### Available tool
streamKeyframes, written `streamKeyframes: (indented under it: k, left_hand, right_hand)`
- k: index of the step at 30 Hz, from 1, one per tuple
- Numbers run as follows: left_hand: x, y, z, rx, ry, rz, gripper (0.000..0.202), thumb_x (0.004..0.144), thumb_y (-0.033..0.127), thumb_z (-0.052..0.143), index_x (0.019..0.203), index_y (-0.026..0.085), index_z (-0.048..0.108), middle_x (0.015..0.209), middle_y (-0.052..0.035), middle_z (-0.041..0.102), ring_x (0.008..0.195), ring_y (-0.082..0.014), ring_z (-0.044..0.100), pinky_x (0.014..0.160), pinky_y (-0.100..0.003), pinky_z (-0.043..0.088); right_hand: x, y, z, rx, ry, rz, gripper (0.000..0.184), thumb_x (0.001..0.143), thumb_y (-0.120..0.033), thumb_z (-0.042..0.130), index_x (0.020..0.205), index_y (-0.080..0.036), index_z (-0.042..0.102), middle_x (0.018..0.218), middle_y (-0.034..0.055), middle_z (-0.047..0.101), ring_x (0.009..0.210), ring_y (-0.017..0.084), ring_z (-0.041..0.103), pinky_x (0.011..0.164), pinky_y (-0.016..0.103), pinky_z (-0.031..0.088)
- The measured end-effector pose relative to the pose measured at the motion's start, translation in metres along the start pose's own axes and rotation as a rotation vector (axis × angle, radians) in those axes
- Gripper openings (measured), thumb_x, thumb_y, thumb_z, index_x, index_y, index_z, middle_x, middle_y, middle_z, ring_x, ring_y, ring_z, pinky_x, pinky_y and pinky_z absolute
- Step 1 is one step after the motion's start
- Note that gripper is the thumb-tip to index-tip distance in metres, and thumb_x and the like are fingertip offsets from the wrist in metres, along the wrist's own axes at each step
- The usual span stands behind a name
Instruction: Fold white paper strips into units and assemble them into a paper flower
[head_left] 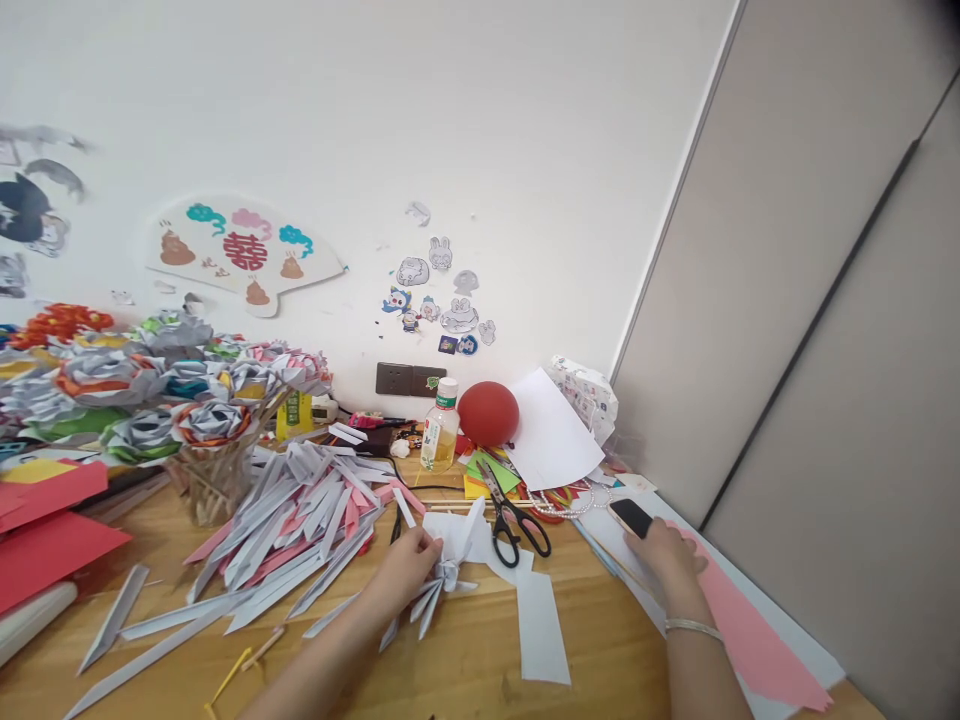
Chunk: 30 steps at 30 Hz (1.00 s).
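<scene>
My left hand (411, 568) is closed, fingertips pinched at the edge of a white folded-paper piece (448, 574) with several pointed strips sticking out. At the right, my right hand (669, 562) has its fingers around the lower end of a dark-screened smartphone (630, 516), over sheets of paper. Black-handled scissors (507, 518) lie between my hands, blades pointing away. A cut white paper rectangle (543, 628) rests on the table in front of them. Left of my left hand spreads a heap of folded white and pink paper strips (307, 520).
Paper flowers (112, 380) crowd the back left, some in a clear cup of sticks (214, 485). A drink bottle (439, 430) and a red balloon (489, 413) stand near the wall. Pink paper (757, 630) lies along the right edge, red sheets (56, 550) at left.
</scene>
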<state>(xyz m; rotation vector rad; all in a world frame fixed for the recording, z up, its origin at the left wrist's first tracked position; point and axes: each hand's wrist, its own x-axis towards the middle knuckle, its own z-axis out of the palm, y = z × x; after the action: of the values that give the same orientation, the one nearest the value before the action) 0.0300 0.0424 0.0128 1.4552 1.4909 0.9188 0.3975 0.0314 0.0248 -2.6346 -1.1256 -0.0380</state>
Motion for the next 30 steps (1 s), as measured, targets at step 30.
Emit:
streamKeyframes:
  k: [30]
  left_hand:
    - [0.004,-0.011,0.005,-0.045,-0.008,-0.030,0.023,0.069,0.029,0.053,0.054,0.021,0.038,0.044,0.0059,0.047,0.047,-0.0134,0.050,0.050,-0.024,0.039]
  right_hand:
    - [0.006,0.011,0.005,0.011,0.010,-0.048,0.058,0.064,-0.056,0.046,0.101,-0.012,0.060,0.110,0.0188,0.057,0.101,0.035,0.052,0.080,0.044,0.041]
